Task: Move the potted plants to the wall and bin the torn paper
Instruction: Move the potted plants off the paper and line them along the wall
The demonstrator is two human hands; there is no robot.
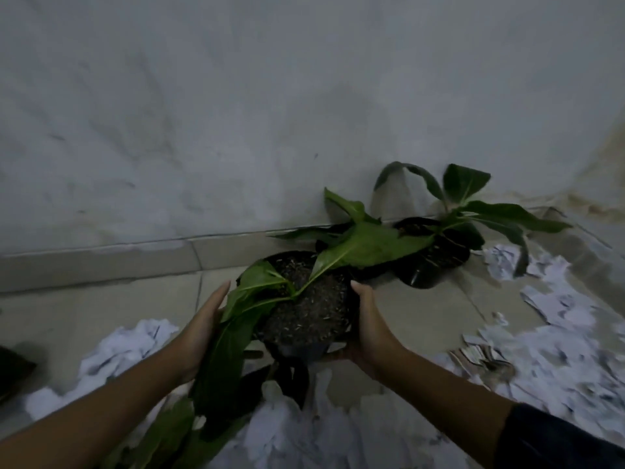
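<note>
leaves (368,243): green
soil (314,306): dark brown, pale specks
pots (429,265): black, glossy
paper (558,360): white, dark print marks
wall (236,113): grey-white, smudged
floor (101,302): beige tile
sleeve (554,441): dark blue

A dim, bare corner indoors, more like a home's back room or utility space than anywhere furnished. A stained white wall (236,113) meets a pale tiled floor (101,299) with a tile skirting (101,262). Torn paper (558,360) litters the tiles, and a potted plant (449,238) stands against the wall.
</note>
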